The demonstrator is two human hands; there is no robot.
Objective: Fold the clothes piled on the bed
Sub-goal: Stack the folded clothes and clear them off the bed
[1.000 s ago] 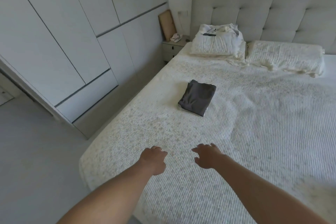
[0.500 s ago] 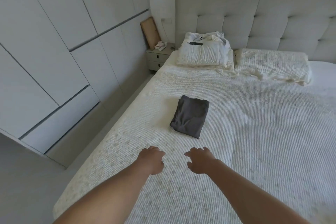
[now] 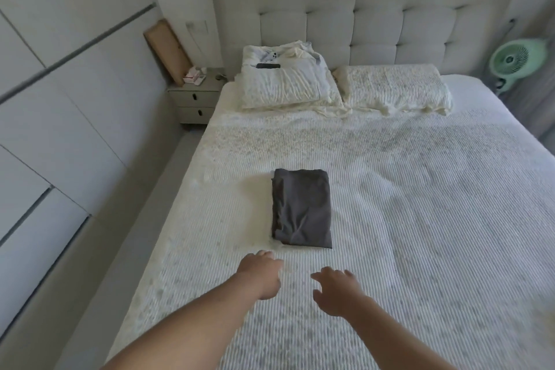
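Nearest to the camera, both bare arms reach forward over the white ribbed bedspread. The left hand and the right hand are apart from each other, both empty, with the fingers loosely bent and not gripping anything. Just beyond them lies the folded dark grey garment, flat on the bedspread and a little left of the bed's middle. Its long axis runs from near to far, almost in line with the arms, and its near short edge faces the hands. The left hand is nearer to it, close to the near left corner but not touching; the right hand is near the near right corner. Farther away two pillows lean at the tufted headboard, and a nightstand is on the far left.
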